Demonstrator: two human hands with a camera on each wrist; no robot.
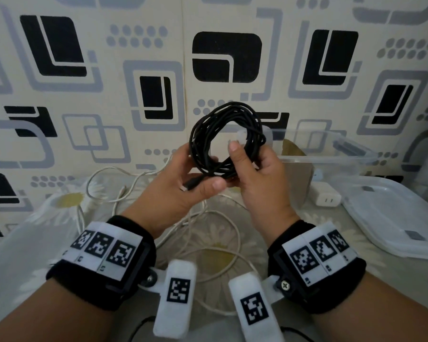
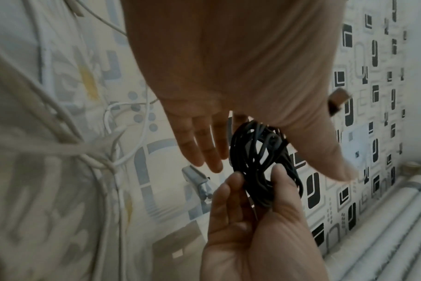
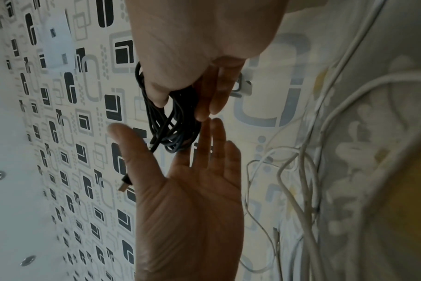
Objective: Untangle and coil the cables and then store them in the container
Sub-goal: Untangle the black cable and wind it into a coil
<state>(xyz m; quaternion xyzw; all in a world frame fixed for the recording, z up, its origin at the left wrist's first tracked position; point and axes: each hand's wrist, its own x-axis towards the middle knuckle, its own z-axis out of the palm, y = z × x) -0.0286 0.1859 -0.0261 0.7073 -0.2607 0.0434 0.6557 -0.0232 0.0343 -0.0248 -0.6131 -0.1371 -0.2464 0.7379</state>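
A black cable (image 1: 200, 149) wound into a coil hangs in the air in front of the patterned wall. My right hand (image 1: 257, 174) grips its lower right side, thumb through the loop and fingers curled behind it (image 3: 171, 129). My left hand (image 1: 176, 183) lies against the coil's lower left with straight fingers and the thumb stretched out (image 3: 192, 199). The cable's free plug end (image 1: 187, 187) sticks out past the left thumb. Tangled white cables (image 1: 223, 243) lie loose on the flowered cloth below both hands. A clear plastic container (image 1: 331, 159) stands open at the back right.
The container's clear lid (image 1: 393, 218) lies flat on the right of the table. A white charger block (image 1: 328, 197) sits between the lid and the container. The patterned wall rises close behind the table.
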